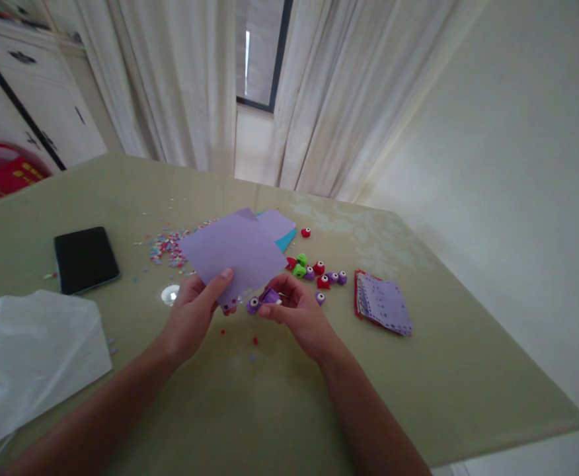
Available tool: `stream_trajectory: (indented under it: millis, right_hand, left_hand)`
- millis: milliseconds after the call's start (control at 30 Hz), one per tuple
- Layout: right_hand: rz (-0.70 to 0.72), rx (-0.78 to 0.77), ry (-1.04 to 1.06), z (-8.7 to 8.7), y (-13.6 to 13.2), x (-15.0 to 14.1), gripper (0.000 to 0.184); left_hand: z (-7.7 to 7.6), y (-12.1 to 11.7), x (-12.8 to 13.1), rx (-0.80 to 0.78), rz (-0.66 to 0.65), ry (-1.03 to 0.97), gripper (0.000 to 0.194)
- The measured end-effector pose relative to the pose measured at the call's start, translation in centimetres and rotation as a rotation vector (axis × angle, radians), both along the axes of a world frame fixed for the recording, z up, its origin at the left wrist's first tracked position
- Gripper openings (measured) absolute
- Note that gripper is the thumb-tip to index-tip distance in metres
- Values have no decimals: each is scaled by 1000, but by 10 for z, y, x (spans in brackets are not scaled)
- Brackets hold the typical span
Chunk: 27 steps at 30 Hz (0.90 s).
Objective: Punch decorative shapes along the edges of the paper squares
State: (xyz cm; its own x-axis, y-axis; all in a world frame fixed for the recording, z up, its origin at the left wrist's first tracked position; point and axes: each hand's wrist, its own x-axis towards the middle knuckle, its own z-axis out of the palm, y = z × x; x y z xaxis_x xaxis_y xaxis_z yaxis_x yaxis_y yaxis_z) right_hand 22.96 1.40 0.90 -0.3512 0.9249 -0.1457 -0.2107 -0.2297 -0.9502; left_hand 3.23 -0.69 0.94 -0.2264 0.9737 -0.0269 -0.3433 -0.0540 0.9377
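Observation:
My left hand (200, 304) grips a light purple sheet of paper (240, 254) near its lower left corner, thumb on top. A row of small punched holes runs along the sheet's near edge. In my right hand (297, 304) is a small purple craft punch (271, 297), pinched between thumb and fingers close to that edge. Whether the paper sits inside the punch's slot I cannot tell. Another purple punch (253, 305) lies just left of it. Beyond my right hand several red, green and purple punches (323, 281) are scattered on the table.
Punched paper confetti (168, 248) is strewn behind the sheet. More purple and blue paper (285, 239) lies at the back. To the right is a stack of punched paper squares (383, 304). A black tablet or phone (86, 259) and a white bag (41, 363) lie left.

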Motion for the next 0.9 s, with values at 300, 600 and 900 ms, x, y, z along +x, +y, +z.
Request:
stream_trajectory:
  millis: [300, 600, 900]
  right_hand:
    - [35, 9, 37, -1, -5, -5, 42]
    - [15, 15, 41, 4, -7, -8, 44]
    - [-28, -8, 61, 2, -5, -7, 47]
  left_hand:
    - [-5, -3, -5, 42, -94, 153, 34]
    - [-3, -4, -4, 68, -115, 222, 34]
    - [10, -6, -2, 75, -102, 330, 38]
